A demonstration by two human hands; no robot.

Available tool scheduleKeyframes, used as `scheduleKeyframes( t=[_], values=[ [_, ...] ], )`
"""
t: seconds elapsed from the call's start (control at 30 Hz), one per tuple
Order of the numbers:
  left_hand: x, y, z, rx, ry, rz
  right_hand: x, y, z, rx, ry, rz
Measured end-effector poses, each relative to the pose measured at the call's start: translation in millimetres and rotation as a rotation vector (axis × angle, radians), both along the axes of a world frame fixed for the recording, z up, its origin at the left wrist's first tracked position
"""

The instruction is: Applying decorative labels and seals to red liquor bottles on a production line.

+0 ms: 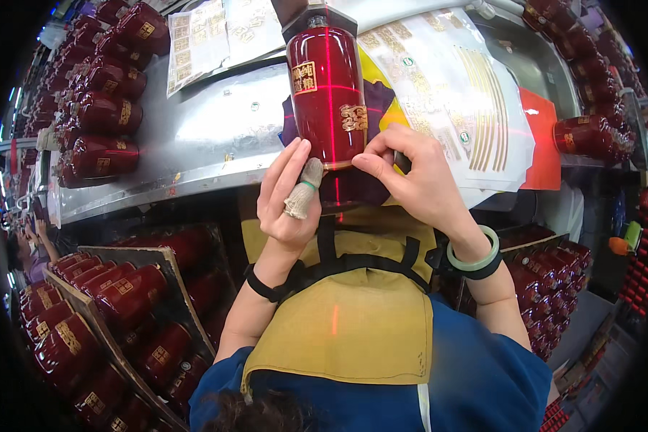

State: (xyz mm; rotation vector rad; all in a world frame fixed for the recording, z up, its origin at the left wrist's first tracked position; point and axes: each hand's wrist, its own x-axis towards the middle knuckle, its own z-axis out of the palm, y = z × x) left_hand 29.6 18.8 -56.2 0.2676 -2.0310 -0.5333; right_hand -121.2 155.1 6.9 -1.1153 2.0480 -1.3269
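A dark red glossy bottle (327,93) with gold decals lies on its side, its base toward me and its neck end at a dark metal holder (308,13). My left hand (288,194) rests against the base's left side, fingers stretched out. A cloth finger cover (304,189) with a green band sits on its thumb. At the base's right edge, my right hand (417,173) is closed in a pinch, thumb and forefinger together. A thin gold line shows along the base's edge beside these fingertips. What the pinch holds is too small to make out. Red laser lines cross the bottle.
Decal sheets (446,93) with gold strips lie right of the bottle, over an orange-red sheet (540,137). More sheets (248,32) lie at the back left. Red bottles (108,111) are stacked on the metal table (194,137). Wooden-edged crates (176,288) of bottles stand below on both sides.
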Motion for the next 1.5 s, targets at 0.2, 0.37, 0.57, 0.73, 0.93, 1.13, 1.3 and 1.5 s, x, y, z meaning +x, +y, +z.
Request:
scheduleKeyframes(
  t=[0.2, 0.37, 0.57, 0.73, 0.93, 1.13, 1.3, 1.5],
  values=[
    [-0.5, 3.8, 6.0, -0.054, -0.041, -0.017, -2.2, 0.2, 0.2, 0.014, 0.033, -0.002],
    [-8.8, 12.0, 12.7, -0.145, -0.043, 0.07, -0.8, 0.0, -1.3, 0.003, 0.031, 0.002],
    [-8.8, 5.0, 13.0, -0.017, -0.038, -0.005, -7.2, 3.4, -3.0, 0.017, 0.053, -0.067],
    [-3.8, 3.9, 1.6, 0.073, -0.001, -0.002, 2.1, -1.1, -2.8, 0.004, -0.185, -0.155],
    [-2.2, 5.8, 3.5, 0.038, -0.047, 0.012, 20.5, -11.6, -10.5, -0.029, -0.257, -0.172],
    [-3.5, 13.5, 3.1, -0.088, -0.076, 0.049, 12.1, -4.1, -10.9, -0.017, -0.417, -0.154],
    [-2.8, 22.7, 1.1, -0.141, -0.2, 0.044, 10.7, 8.4, -13.1, -0.199, -0.721, -0.096],
    [-11.7, 34.3, 7.4, 0.003, -0.192, 0.146, 10.1, 15.6, -18.6, -0.274, -0.459, -0.247]
  ],
)
